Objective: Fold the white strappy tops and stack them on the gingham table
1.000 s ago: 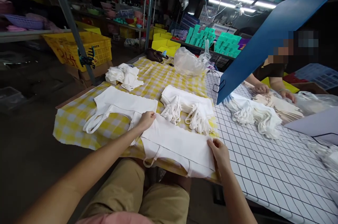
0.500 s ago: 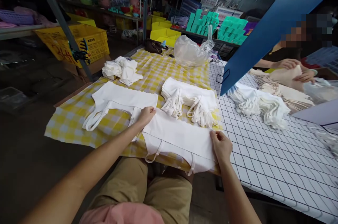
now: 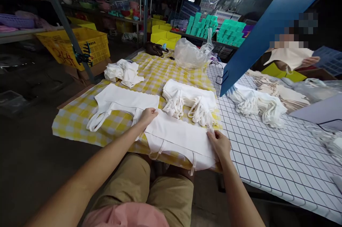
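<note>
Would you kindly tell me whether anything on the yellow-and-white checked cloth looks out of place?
Perhaps the crumpled white fabric heap at the left edge of the checked cloth: it lies bunched, while the held white strappy garment is spread flat.

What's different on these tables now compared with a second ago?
Across the white grid-patterned table, a co-worker's hand now holds a beige garment up, above the beige pile; earlier both their hands were down at that pile. Unchanged: the wearer's left hand and right hand grip the white garment, and the white stack lies beyond it.
</note>
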The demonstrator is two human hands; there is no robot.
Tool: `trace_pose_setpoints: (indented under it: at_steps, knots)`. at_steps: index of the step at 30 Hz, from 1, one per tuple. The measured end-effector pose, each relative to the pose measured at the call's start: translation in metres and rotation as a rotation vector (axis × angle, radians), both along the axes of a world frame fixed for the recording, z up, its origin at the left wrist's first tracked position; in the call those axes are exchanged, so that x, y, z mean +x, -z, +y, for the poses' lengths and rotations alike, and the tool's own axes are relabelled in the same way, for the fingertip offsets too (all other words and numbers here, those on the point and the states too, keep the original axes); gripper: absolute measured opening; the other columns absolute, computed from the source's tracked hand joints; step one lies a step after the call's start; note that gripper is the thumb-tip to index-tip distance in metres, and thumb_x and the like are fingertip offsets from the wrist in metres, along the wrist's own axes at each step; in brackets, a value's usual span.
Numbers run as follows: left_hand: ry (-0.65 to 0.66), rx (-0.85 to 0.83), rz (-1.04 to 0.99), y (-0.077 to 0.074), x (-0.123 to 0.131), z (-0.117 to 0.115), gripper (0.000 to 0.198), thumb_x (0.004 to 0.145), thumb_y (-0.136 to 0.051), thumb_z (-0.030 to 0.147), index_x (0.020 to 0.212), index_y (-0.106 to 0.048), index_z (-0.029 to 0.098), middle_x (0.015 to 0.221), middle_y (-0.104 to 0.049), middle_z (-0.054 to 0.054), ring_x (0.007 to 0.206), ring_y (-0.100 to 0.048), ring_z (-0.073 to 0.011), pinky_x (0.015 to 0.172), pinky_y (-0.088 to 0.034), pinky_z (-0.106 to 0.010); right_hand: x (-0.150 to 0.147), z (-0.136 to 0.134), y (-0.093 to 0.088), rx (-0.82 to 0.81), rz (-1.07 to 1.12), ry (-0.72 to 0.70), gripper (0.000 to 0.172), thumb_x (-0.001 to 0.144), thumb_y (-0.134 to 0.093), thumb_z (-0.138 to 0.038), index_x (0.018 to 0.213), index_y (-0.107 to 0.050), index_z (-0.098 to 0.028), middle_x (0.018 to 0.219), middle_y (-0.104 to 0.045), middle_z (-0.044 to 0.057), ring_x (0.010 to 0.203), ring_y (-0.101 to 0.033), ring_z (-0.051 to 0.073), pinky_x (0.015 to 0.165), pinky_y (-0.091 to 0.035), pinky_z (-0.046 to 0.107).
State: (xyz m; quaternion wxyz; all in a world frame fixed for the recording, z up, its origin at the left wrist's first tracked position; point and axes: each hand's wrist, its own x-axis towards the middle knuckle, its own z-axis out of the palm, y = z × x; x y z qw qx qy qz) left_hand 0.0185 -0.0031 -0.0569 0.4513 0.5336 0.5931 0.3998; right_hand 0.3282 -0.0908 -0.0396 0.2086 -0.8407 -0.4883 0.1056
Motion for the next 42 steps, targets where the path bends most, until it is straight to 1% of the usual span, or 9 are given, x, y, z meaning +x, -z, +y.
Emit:
trace_pose_setpoints:
  at_steps: [5, 12, 16, 22, 26, 29, 34, 38, 42]
  knots:
    - [-0.031, -0.005, -0.061, 0.0, 0.001, -0.004, 0.015, 0.061, -0.059, 0.03, 0.061, -0.057, 0.015, 0.053, -0.054, 0.003, 0.057, -0.052, -0.0129, 0.052, -0.036, -0.021, 0.005, -0.004, 0.004, 0.113, 0.081, -0.035, 0.032, 0.064, -0.053, -0.051, 0.066, -0.058, -0.019, 0.058, -0.056, -0.001, 0.058, -0.047, 0.015, 0.052, -0.03, 0.024]
    - [-0.05, 0.021, -0.178, -0.01, -0.001, -0.022, 0.016, 0.065, -0.056, 0.031, 0.068, -0.058, 0.015, 0.064, -0.061, -0.001, 0.061, -0.055, -0.0139, 0.057, -0.04, -0.023, 0.008, -0.019, -0.001, 0.334, 0.552, -0.139, 0.037, 0.063, -0.062, -0.053, 0.064, -0.054, -0.016, 0.053, -0.045, -0.005, 0.05, -0.039, 0.009, 0.045, -0.03, 0.021]
    - [-0.03, 0.119, -0.283, -0.031, -0.006, -0.034, 0.02, 0.066, -0.057, 0.035, 0.068, -0.056, 0.015, 0.065, -0.06, 0.0, 0.061, -0.053, -0.0124, 0.058, -0.039, -0.022, 0.004, -0.026, -0.021, 0.386, 0.668, -0.101, 0.036, 0.062, -0.068, -0.049, 0.063, -0.054, -0.016, 0.05, -0.039, -0.007, 0.045, -0.032, 0.006, 0.04, -0.026, 0.019]
    - [-0.063, 0.342, -0.293, -0.076, -0.023, -0.064, 0.02, 0.073, -0.056, 0.036, 0.071, -0.055, 0.016, 0.065, -0.056, 0.003, 0.062, -0.05, -0.0097, 0.06, -0.038, -0.019, -0.007, -0.029, -0.069, 0.652, 0.771, -0.076, 0.032, 0.062, -0.073, -0.041, 0.06, -0.052, -0.017, 0.05, -0.041, -0.008, 0.045, -0.034, 0.005, 0.039, -0.028, 0.018]
    - [-0.171, 0.424, -0.243, -0.1, -0.048, -0.087, 0.02, 0.076, -0.054, 0.035, 0.07, -0.056, 0.016, 0.061, -0.053, 0.004, 0.057, -0.046, -0.0082, 0.053, -0.035, -0.017, -0.03, -0.03, -0.1, 0.761, 0.864, -0.057, 0.034, 0.051, -0.08, -0.038, 0.063, -0.056, -0.017, 0.055, -0.049, -0.005, 0.049, -0.041, 0.006, 0.042, -0.033, 0.018]
    - [-0.304, 0.485, -0.221, -0.109, -0.077, -0.099, 0.022, 0.076, -0.056, 0.037, 0.077, -0.06, 0.015, 0.066, -0.057, 0.002, 0.061, -0.049, -0.0095, 0.055, -0.038, -0.017, -0.054, -0.032, -0.114, 0.769, 0.911, -0.099, 0.036, 0.046, -0.082, -0.038, 0.064, -0.058, -0.018, 0.06, -0.053, -0.003, 0.056, -0.048, 0.009, 0.047, -0.038, 0.019]
    - [-0.558, 0.56, -0.125, -0.112, -0.137, -0.108, 0.026, 0.074, -0.06, 0.04, 0.08, -0.062, 0.015, 0.063, -0.055, 0.003, 0.057, -0.048, -0.0088, 0.053, -0.037, -0.017, -0.098, -0.027, -0.125, 0.622, 0.778, -0.321, 0.03, 0.056, -0.077, -0.04, 0.06, -0.056, -0.019, 0.055, -0.051, -0.003, 0.049, -0.045, 0.009, 0.042, -0.036, 0.02]
    - [-0.636, 0.61, -0.1, -0.115, -0.176, -0.107, 0.027, 0.074, -0.061, 0.041, 0.083, -0.064, 0.015, 0.065, -0.058, 0.002, 0.056, -0.048, -0.0081, 0.051, -0.037, -0.017, -0.131, -0.01, -0.132, 0.554, 0.627, -0.532, 0.029, 0.066, -0.069, -0.042, 0.057, -0.055, -0.019, 0.048, -0.046, -0.004, 0.043, -0.041, 0.008, 0.038, -0.035, 0.02]
    - [-0.728, 0.635, -0.039, -0.12, -0.199, -0.107, 0.029, 0.074, -0.06, 0.041, 0.088, -0.065, 0.016, 0.07, -0.061, 0.001, 0.058, -0.049, -0.0088, 0.052, -0.038, -0.018, -0.158, 0.006, -0.136, 0.558, 0.639, -0.623, 0.028, 0.066, -0.067, -0.044, 0.059, -0.057, -0.019, 0.049, -0.047, -0.004, 0.04, -0.041, 0.007, 0.036, -0.036, 0.019]
